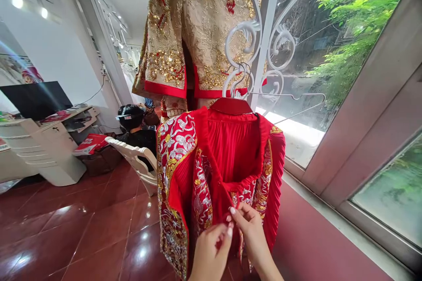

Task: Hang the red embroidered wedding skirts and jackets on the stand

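A red pleated garment (pixel 231 149) with silver and gold embroidered panels hangs on a wire hanger (pixel 283 95) hooked to a white scrolled metal stand (pixel 260 39). My left hand (pixel 209 252) and my right hand (pixel 252 232) meet low at the garment's front opening. Both pinch the red fabric edge, fingers closed, nails touching a small fastening I cannot make out. Above hangs a gold embroidered jacket (pixel 184 30) with red trim and beaded tassels.
A large window (pixel 329 52) with a pale frame and a red sill (pixel 316 237) runs along the right. A person sits on a white chair (pixel 138 158) behind the garment. A white desk (pixel 42 145) with a dark monitor stands left on the glossy red tile floor.
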Motion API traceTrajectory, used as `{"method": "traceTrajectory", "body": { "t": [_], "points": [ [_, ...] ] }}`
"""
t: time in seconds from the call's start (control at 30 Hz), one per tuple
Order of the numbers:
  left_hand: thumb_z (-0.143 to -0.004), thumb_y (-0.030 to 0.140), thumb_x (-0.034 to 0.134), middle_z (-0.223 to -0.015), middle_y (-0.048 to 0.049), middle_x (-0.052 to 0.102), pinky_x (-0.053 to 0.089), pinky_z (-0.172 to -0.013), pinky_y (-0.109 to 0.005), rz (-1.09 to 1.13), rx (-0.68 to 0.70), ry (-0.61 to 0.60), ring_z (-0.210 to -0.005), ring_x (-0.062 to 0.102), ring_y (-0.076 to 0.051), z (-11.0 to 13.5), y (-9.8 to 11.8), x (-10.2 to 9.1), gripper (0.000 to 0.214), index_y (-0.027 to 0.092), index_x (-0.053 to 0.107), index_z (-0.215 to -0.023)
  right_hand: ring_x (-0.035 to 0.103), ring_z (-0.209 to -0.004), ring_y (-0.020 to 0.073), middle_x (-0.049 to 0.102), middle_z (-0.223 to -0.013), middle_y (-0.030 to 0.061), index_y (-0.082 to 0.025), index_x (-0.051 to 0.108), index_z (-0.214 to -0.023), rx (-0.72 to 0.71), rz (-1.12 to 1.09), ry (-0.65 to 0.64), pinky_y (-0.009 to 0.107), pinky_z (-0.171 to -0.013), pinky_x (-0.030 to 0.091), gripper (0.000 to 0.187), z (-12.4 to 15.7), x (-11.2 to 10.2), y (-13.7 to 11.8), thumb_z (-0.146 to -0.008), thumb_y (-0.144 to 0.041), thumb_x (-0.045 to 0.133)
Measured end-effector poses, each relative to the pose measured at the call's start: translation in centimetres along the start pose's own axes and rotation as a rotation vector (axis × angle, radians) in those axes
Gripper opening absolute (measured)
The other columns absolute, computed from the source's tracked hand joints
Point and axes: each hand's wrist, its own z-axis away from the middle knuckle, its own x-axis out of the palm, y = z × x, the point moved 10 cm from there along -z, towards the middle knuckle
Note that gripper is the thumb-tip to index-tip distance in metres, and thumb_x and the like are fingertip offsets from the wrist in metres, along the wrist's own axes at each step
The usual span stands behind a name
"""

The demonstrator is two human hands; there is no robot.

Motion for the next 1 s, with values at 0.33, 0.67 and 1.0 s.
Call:
{"method": "traceTrajectory", "body": {
  "t": [0.33,0.67,1.0],
  "points": [
    [-0.085,0.045,0.043,-0.063,-0.0005,0.056,0.043,-0.057,-0.024,0.575,-0.203,-0.27,-0.056,0.051,-0.011,-0.9,1.0,0.2,0.037,0.015,0.064,-0.092,0.024,-0.04,0.0023,0.047,-0.05,-0.0057,-0.015,0.05,-0.062,-0.011,0.005,0.048,0.018,-0.04,0.015,0.036,1.4,-1.0,-2.3,-0.06,-0.041,0.076],
    [-0.084,0.035,0.053,-0.042,0.0062,0.045,0.029,-0.039,-0.018,0.868,0.175,-0.344,-0.032,0.032,-0.003,-0.3,9.5,-8.3,0.022,0.016,0.063,-0.086,0.032,-0.049,0.008,0.043,-0.05,-0.0025,-0.015,0.053,-0.054,-0.242,0.378,0.101,0.022,-0.047,0.025,0.032,2.5,-1.1,-2.9,-0.07,-0.041,0.064],
    [-0.085,0.019,0.043,-0.078,-0.0049,0.067,0.044,-0.074,-0.03,-0.391,0.551,-0.295,-0.074,0.062,-0.016,-6.4,16.8,-5.1,0.023,0.016,0.065,-0.078,0.031,-0.047,0.009,0.039,-0.048,-0.0029,-0.017,0.052,-0.056,-0.311,0.497,0.129,0.023,-0.046,0.026,0.032,4.9,-0.5,-3.9,-0.075,-0.041,0.06]
  ]
}}
